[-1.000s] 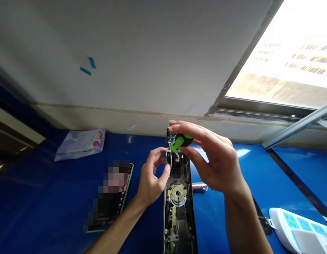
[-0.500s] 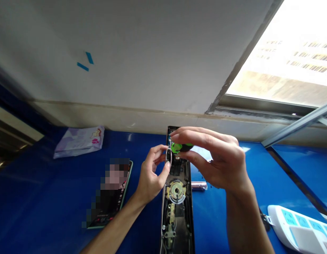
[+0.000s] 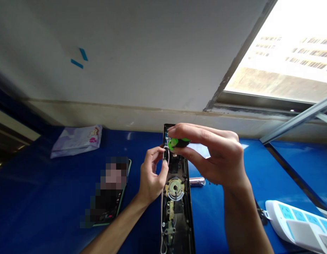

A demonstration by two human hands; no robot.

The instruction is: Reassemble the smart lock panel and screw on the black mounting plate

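Note:
A long black lock housing [image 3: 179, 215] lies open in front of me, its round brass-coloured mechanism [image 3: 175, 187] and small metal parts showing. My right hand [image 3: 216, 155] is closed around a green and black screwdriver [image 3: 180, 142] over the far part of the housing; its tip is hard to make out. At the housing's left edge, my left hand [image 3: 154, 173] has its thumb and fingertips on a white wire [image 3: 168, 157]. Another stretch of white wire runs along the near left side of the housing.
A phone [image 3: 113, 194] lies on the blue table [image 3: 60, 190] at left, with a purple-white packet [image 3: 76, 141] behind it. A shiny pinkish cylinder [image 3: 197, 181] sits right of the housing, near tiny dark pieces. A white power strip [image 3: 298, 222] is at right.
The view has shifted slightly, so most things appear a little further left and up. Both hands keep nearly the same places at the housing, the screwdriver still in my right hand.

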